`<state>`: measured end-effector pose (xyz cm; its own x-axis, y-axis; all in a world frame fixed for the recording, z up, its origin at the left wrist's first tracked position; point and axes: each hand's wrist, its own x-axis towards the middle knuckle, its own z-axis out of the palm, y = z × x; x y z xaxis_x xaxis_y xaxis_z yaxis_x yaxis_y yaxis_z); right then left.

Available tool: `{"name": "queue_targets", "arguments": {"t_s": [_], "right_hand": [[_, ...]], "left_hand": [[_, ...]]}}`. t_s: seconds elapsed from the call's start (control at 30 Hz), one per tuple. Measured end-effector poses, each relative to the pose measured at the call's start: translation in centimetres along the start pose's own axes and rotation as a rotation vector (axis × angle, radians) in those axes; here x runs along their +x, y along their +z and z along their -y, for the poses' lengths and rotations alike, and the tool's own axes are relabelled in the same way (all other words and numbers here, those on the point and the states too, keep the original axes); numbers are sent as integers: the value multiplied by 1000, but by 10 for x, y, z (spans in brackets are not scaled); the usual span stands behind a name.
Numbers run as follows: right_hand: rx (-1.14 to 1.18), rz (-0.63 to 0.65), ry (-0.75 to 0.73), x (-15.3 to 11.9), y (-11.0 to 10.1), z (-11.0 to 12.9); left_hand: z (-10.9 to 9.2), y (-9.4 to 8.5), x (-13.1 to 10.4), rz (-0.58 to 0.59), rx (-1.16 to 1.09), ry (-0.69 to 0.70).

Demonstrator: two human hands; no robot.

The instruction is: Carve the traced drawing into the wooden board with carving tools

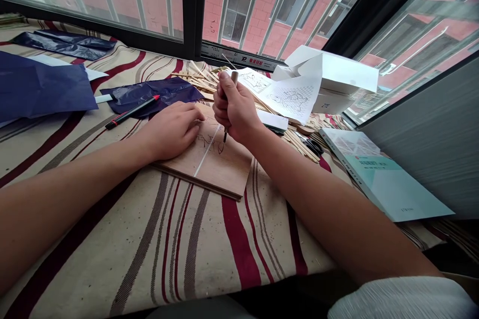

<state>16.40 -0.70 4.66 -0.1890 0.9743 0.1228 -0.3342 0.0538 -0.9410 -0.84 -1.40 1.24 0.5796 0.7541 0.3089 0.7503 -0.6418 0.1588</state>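
A thin wooden board (pixel 228 174) lies on the striped cloth, marked with dark line drawing and a pale line running across it. My left hand (pixel 174 132) rests flat on the board's left part, fingers together and slightly bent, holding nothing. Wrapped in a fist, my right hand (pixel 237 112) grips a carving tool (pixel 234 78) upright. Its wooden handle end sticks out above the thumb, and the dark metal shaft points down at the drawn lines. Whether the tip touches the wood or sits just above it, I cannot tell.
Dark blue carbon-like sheets (pixel 48 82) and a black-red marker (pixel 132 112) lie left. Behind are thin wooden sticks (pixel 198 79), printed line-art paper (pixel 294 97) and a white box (pixel 348 77). Black-handled scissors (pixel 313 146) and a pale green book (pixel 396 179) lie right, below the window.
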Motion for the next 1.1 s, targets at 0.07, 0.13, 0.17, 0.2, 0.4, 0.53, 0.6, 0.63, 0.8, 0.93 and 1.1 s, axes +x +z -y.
{"name": "queue_targets", "arguments": {"t_s": [0.07, 0.13, 0.17, 0.2, 0.4, 0.53, 0.6, 0.63, 0.8, 0.93, 1.1], "right_hand": [[-16, 31, -14, 0, -1, -2], [-31, 54, -23, 1, -3, -3], [-35, 60, -25, 1, -3, -4], [-36, 62, -23, 1, -4, -4], [-41, 99, -33, 2, -7, -6], [-66, 145, -14, 5, -4, -10], [-92, 196, 15, 6, -1, -12], [-110, 237, 32, 7, 0, -12], [-169, 507, 123, 5, 2, -9], [-177, 536, 186, 6, 4, -7], [-226, 91, 8, 14, 6, -19]], "left_hand": [[0, 0, 0, 5, -1, -1], [-1, -1, 0, 7, -4, -2], [-1, -1, 0, 7, -5, -3], [-1, -1, 0, 6, -5, -3], [-2, -1, -1, 9, 5, 12], [-3, -1, 1, 19, 3, 7], [-5, -3, 1, 30, -5, -12], [-6, -4, 1, 35, -11, -26], [-14, -12, -2, 41, -42, -49], [-13, -10, -2, 18, -55, -51], [-6, -2, 0, 50, 20, -38]]}}
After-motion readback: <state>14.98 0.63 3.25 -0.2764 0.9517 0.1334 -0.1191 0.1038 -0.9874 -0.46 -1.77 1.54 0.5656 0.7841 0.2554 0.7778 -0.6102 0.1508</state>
